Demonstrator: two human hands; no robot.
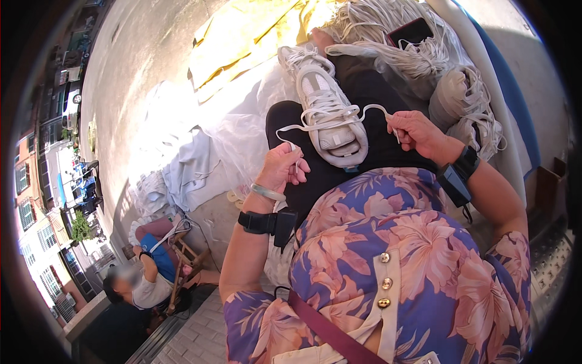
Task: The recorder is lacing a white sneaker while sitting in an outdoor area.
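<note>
A white-grey sneaker rests on my lap, its heel opening toward me. Its white shoelace is threaded through the eyelets, and the two loose ends run out to either side. My left hand is closed, pinching one lace end to the left of the shoe. On the right, my right hand pinches the other end between thumb and fingers, and the tip hangs below. Just beyond the toe lies another pale laced shoe.
White laces lie in a big heap at the far right, with a dark phone on them. Laced shoes sit at the right. Yellow sheeting and pale cloth lie ahead and left. Another person sits at the lower left.
</note>
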